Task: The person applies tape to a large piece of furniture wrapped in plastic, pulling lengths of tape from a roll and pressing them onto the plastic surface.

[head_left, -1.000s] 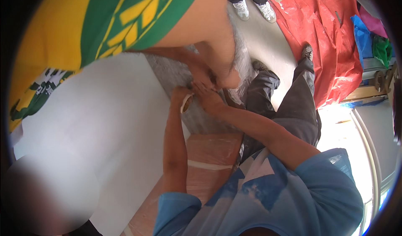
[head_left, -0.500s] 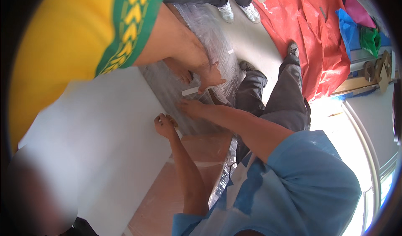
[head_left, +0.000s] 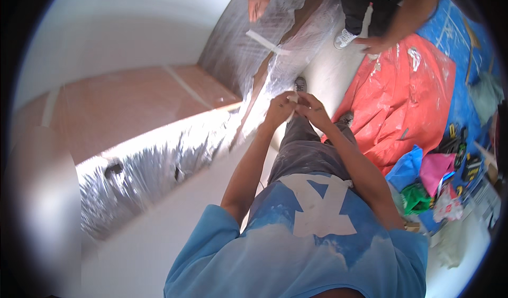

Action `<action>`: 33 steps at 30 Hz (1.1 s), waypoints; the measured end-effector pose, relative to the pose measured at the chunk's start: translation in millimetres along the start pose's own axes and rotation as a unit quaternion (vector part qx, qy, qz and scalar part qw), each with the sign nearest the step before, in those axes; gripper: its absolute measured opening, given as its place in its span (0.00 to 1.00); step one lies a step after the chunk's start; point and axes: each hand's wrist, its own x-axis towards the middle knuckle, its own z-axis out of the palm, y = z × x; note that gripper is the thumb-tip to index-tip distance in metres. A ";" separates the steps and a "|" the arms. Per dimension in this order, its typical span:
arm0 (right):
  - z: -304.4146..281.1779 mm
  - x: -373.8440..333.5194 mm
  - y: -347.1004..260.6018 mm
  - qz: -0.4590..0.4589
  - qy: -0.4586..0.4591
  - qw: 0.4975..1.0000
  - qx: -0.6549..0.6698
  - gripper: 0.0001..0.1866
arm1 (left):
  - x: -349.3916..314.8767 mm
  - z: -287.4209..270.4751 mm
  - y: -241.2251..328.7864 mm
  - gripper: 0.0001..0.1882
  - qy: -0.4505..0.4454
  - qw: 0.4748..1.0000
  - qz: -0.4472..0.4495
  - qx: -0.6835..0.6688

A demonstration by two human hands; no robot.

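Observation:
My left hand (head_left: 280, 110) and my right hand (head_left: 314, 112) meet in front of my legs, fingers pinched together. Between the fingertips is a small pale strip (head_left: 293, 98), which looks like tape; the fingers cover most of it. Beyond them, a white tape strip (head_left: 264, 41) lies across clear plastic film (head_left: 275, 7) over a dark grey surface. Another person's hand (head_left: 260, 3) is just above that strip. Farther right, a hand (head_left: 377, 45) reaches down beside a long pale object with a red tip (head_left: 366, 20).
On the left, a reddish-brown panel (head_left: 132, 105) carries pale tape bands, with crinkled silvery film (head_left: 153, 176) along its edge. Red sheeting (head_left: 407, 102) covers the floor at right, beside blue sheeting (head_left: 450, 33). Bags and tools, including a green bag (head_left: 415, 198), lie at far right.
My hands have left the film-covered surface and come together before my body. The view has swung right. The yellow-sleeved arm is gone from view; the tape strip now lies across the film.

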 end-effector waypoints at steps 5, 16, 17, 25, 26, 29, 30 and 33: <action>-51.1 -73.9 27.1 0.194 -0.089 0.977 0.028 0.20 | -92.1 55.3 -17.4 0.19 -0.090 0.994 0.015 0.061; -15.9 -139.1 62.7 0.262 -0.106 0.959 -0.012 0.14 | -179.6 57.6 -46.4 0.28 -0.057 0.997 -0.036 0.023; -6.4 -140.9 67.0 0.259 -0.113 0.959 -0.025 0.13 | -185.5 53.4 -57.7 0.31 -0.046 0.998 -0.026 0.036; 64.3 -159.6 126.1 -0.003 -0.040 0.968 -0.249 0.06 | -207.1 24.6 -186.7 0.42 0.162 0.986 0.039 -0.008; 70.5 -163.0 129.0 -0.054 -0.023 0.949 -0.310 0.06 | -216.3 27.0 -219.0 0.40 0.212 0.976 0.026 0.033; 80.3 -162.9 115.0 -0.115 0.009 0.878 -0.464 0.05 | -247.7 40.0 -312.1 0.31 0.223 0.957 0.035 0.180; 69.6 -158.8 115.1 -0.121 0.028 0.860 -0.496 0.05 | -250.3 53.0 -324.3 0.26 0.131 0.959 0.076 0.239; 27.6 -145.8 121.3 -0.124 0.088 0.821 -0.550 0.06 | -238.5 64.5 -279.0 0.17 -0.172 0.940 0.128 0.267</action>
